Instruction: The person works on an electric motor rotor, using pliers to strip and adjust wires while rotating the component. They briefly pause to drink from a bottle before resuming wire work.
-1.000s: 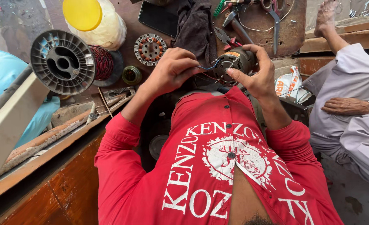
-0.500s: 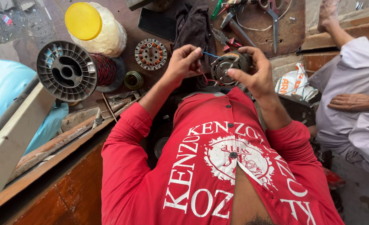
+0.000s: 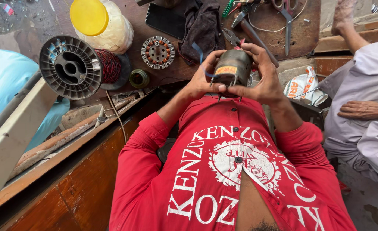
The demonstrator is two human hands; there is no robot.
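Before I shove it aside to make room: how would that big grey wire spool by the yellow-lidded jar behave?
The spool lies on its side, round flanges upright, so it would probably roll rather than slide. Its core looks densely wound with reddish wire, so likely heavy for its size. The ribbed plastic flange seems stiff enough to grip.

open bench strip between wire spool (image 3: pixel 75 66) and dark cloth (image 3: pixel 206 25), with stator disc (image 3: pixel 157 52) midway

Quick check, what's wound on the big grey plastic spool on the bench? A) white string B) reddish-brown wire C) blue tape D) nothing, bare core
B: the large grey plastic spool carries a band of reddish-brown wire wound around its core, seen beside the yellow-lidded jar; no blue tape or white string shows on it.
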